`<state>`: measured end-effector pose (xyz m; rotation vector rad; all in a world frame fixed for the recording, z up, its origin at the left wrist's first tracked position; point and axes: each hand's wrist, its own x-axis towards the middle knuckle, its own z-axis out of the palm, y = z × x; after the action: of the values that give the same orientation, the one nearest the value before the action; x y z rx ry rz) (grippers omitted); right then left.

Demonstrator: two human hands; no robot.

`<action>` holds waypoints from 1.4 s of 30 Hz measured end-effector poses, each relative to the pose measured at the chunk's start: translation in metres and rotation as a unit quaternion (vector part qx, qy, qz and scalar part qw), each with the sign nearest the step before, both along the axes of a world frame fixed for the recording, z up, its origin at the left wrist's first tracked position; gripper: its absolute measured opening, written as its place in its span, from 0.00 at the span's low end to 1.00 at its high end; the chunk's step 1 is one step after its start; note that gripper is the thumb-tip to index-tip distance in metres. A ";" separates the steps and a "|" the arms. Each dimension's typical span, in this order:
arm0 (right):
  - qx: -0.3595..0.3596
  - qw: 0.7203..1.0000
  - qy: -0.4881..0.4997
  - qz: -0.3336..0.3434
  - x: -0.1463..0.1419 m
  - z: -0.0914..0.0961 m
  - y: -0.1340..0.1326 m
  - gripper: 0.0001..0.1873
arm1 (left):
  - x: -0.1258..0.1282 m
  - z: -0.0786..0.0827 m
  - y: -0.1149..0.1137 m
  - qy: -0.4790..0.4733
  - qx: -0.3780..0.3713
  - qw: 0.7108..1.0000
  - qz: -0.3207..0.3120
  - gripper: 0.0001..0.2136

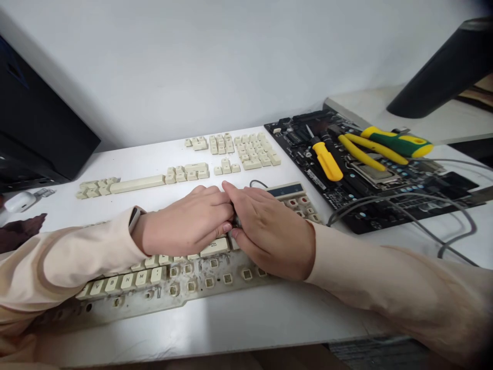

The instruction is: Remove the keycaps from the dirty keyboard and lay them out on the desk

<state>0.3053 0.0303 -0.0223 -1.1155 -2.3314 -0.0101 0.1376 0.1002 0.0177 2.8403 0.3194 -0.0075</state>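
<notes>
- The left hand (185,221) and right hand (269,231) are together, fingertips meeting above the keyboard; a small dark bit shows between them, but I cannot tell whether they are clamped on it.
- Under them lies a grimy beige keyboard (188,285), near on the white desk (192,329), many keycaps off and bare stems showing.
- Loose keycaps (246,151) lie in rows just far of the hands.
- A beige calculator (292,198) sits just beyond the right hand.
- Farther right, a black motherboard (370,218) carries a yellow-handled screwdriver (327,162) and yellow-and-green pliers (396,144).
</notes>
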 end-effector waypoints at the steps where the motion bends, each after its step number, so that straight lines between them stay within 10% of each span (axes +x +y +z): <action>1: 0.005 1.000 -0.003 -0.001 0.000 0.000 0.000 0.29 | 0.000 0.000 0.000 0.001 0.000 1.000 0.000 0.12; 11: 0.001 1.000 -0.003 -0.015 -0.002 -0.001 -0.001 0.30 | -0.005 0.001 0.003 -0.081 -0.078 0.994 -0.007 0.10; 15: -0.003 1.000 -0.005 -0.015 -0.002 0.000 -0.001 0.31 | -0.006 0.005 0.002 -0.172 -0.159 0.967 0.098 0.09; 24: 0.032 0.999 -0.004 -0.028 -0.005 0.002 -0.003 0.28 | -0.019 0.035 0.025 -0.301 -0.601 0.656 0.343 0.15; 28: 0.031 0.999 -0.001 -0.033 -0.005 0.003 -0.003 0.28 | -0.029 0.038 0.036 -0.250 -0.540 0.730 0.335 0.15; 34: 0.019 0.999 0.005 -0.047 -0.006 0.004 -0.004 0.28 | -0.032 0.048 0.069 -0.121 -0.167 0.917 0.341 0.12; 37: 0.018 0.999 -0.001 -0.048 -0.006 0.004 -0.005 0.28 | -0.025 0.046 0.090 -0.038 -0.019 0.933 0.359 0.15; 42: 0.021 0.999 -0.008 -0.045 -0.005 0.005 -0.004 0.28 | -0.013 0.029 0.114 -0.005 0.007 0.935 0.356 0.14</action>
<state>0.3005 0.0258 -0.0178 -1.2019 -2.2828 -0.1005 0.1249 0.2139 0.0467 2.5650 1.3181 0.1567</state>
